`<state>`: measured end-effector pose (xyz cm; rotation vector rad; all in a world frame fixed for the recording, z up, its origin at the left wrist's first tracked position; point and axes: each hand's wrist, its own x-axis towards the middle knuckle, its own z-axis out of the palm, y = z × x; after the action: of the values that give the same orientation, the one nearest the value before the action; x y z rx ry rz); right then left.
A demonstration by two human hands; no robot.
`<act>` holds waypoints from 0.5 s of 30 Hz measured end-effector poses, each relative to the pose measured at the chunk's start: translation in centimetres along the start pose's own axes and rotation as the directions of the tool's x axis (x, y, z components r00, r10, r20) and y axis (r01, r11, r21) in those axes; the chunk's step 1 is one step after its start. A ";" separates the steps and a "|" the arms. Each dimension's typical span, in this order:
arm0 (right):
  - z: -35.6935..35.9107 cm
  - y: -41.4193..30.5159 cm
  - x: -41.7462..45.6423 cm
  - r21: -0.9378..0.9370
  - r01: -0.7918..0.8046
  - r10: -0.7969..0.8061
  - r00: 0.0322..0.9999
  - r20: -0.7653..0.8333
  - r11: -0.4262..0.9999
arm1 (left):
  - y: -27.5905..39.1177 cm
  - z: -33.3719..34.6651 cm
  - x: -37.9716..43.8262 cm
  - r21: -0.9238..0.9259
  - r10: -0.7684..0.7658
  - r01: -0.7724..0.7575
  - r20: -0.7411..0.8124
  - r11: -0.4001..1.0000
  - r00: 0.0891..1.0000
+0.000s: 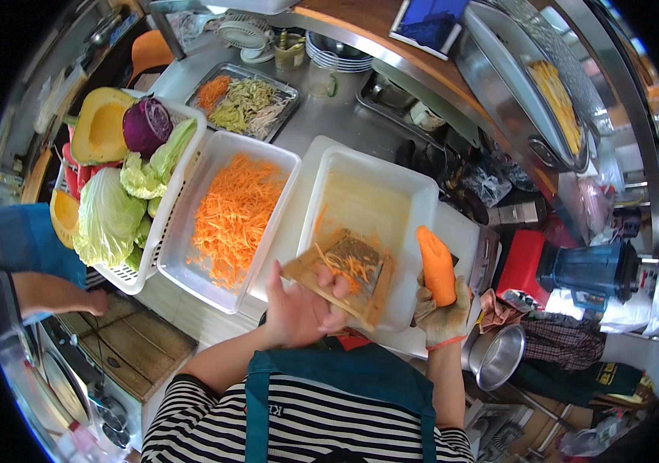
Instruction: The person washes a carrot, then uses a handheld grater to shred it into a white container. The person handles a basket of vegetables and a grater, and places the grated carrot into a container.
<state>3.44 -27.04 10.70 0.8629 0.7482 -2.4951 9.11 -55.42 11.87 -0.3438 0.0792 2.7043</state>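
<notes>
My bare left hand (pixel 305 317) has its fingers over the near edge of a wooden-framed grater (pixel 385 287), thumb held apart. The grater is tilted over a white plastic tub (pixel 425 186), with carrot shreds clinging to its metal plate. Cloudy yellowish liquid (pixel 367 199) and some shreds lie in that tub. A work glove with an orange cuff covers my right hand (pixel 442 317), which grips a thick peeled carrot (pixel 437 267) upright at the tub's right side. Left of the tub, a second plastic tub (pixel 290 165) holds a heap of shredded carrot (pixel 237 223).
A white basket (pixel 193 153) at left holds napa cabbage (pixel 108 214), cut squash (pixel 100 124) and red cabbage (pixel 145 126). Behind is a metal tray (pixel 289 95) of shredded vegetables. A blender (pixel 587 269) and steel bowl (pixel 497 356) stand right. Another person's arm (pixel 54 294) reaches in at left.
</notes>
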 end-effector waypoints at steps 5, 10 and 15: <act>-1.6 0.5 -0.2 -0.011 0.091 -0.091 0.996 0.006 0.996 | 1.9 2.2 1.1 -0.043 0.062 -0.064 -0.035 0.997 0.997; -1.7 0.6 -1.4 -0.244 0.183 -0.176 0.983 0.053 0.952 | 1.5 2.3 2.1 -0.067 0.159 -0.164 -0.076 0.984 0.984; 2.4 0.5 -3.4 -0.985 0.101 -0.039 0.995 0.097 0.141 | 0.8 1.5 2.2 -0.101 0.173 -0.176 -0.038 0.979 0.984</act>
<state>5.13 -28.25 14.38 0.1844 2.0922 -1.3553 6.46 -55.14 12.75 -0.4258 -0.0244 2.8842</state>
